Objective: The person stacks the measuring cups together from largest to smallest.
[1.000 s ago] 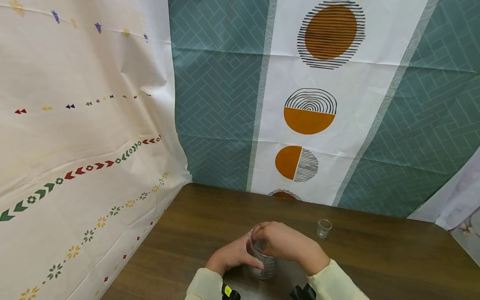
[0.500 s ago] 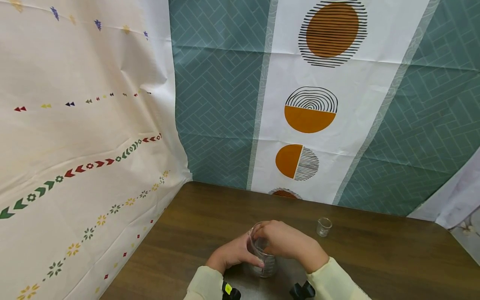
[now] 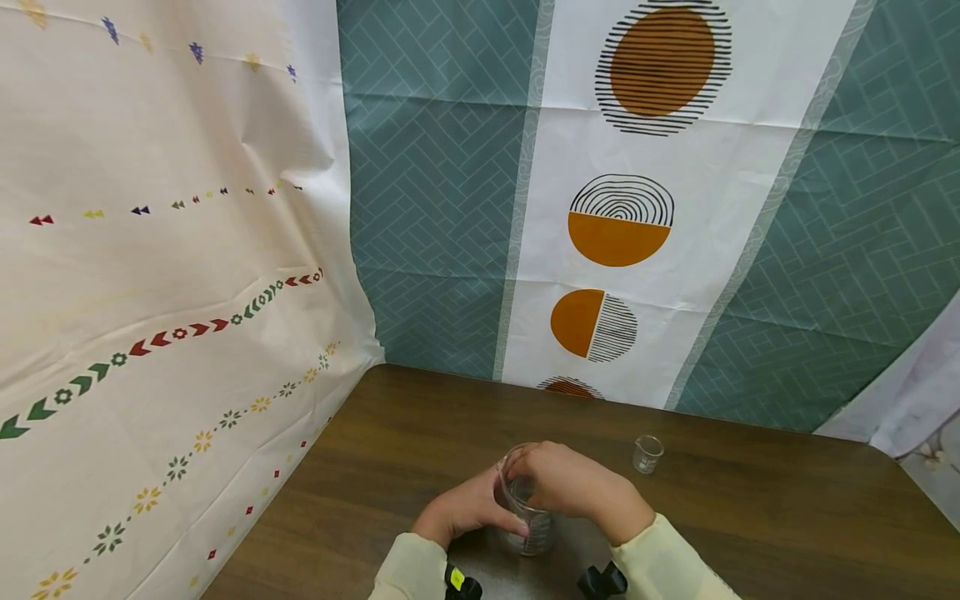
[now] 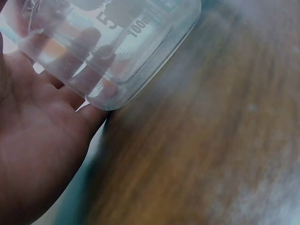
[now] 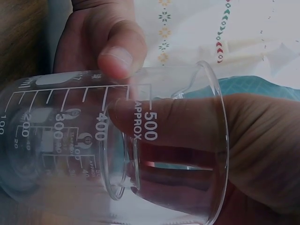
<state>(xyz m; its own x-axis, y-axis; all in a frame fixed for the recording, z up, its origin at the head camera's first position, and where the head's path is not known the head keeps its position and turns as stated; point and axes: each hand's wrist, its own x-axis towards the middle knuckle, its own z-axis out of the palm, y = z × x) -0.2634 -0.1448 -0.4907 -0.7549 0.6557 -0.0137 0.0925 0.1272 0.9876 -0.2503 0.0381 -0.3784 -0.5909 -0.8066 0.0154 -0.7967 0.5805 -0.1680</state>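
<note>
A large glass beaker, marked up to 500, stands on the table with smaller beakers nested inside it. My left hand grips its side, thumb on the near wall and fingers on the far wall. In the left wrist view, the palm lies beside the glass near its base. My right hand reaches down through the large beaker's mouth. In the right wrist view, its thumb and fingers pinch the rim of an inner beaker. The fingertips are partly blurred by the glass.
A small beaker stands apart on the brown wooden table, behind and right of the hands. A patterned cream cloth hangs along the left side. A teal and white cloth hangs behind the table.
</note>
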